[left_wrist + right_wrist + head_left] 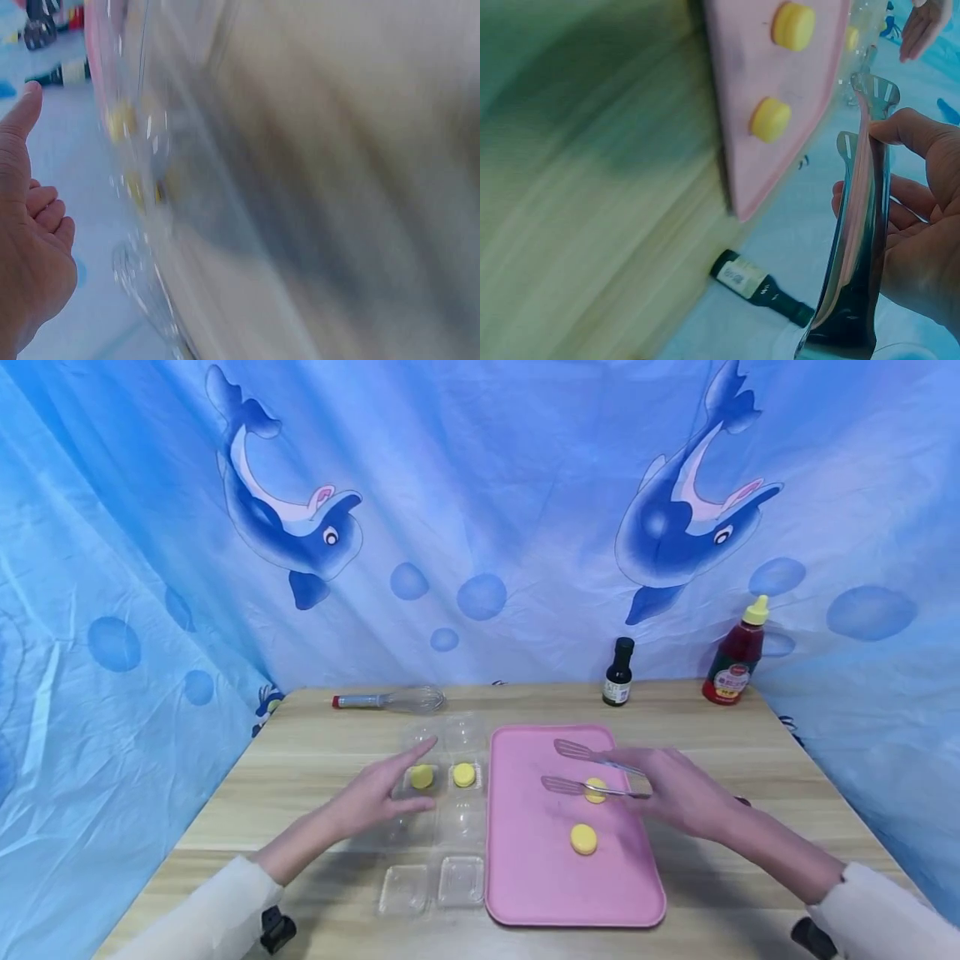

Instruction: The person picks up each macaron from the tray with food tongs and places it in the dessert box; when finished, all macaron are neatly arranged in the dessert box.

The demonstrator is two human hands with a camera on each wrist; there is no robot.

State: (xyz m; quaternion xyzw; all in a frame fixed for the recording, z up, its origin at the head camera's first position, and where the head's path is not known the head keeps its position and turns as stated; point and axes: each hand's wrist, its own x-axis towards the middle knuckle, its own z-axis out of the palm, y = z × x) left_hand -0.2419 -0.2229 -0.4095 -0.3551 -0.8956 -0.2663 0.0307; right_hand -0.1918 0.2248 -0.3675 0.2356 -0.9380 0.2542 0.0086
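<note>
Metal tongs (866, 240), ends apart, are held over a pink tray (555, 891) bearing two yellow discs (583, 839). Two more sit in neighbouring compartments of a clear container (461, 881).

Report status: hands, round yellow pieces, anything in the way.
Right hand holds shiny metal tongs, tips apart, over pink rectangular tray. Left hand empty, near clear plastic container. Two round yellow pieces on tray, two in container. No obstruction seen.
</note>
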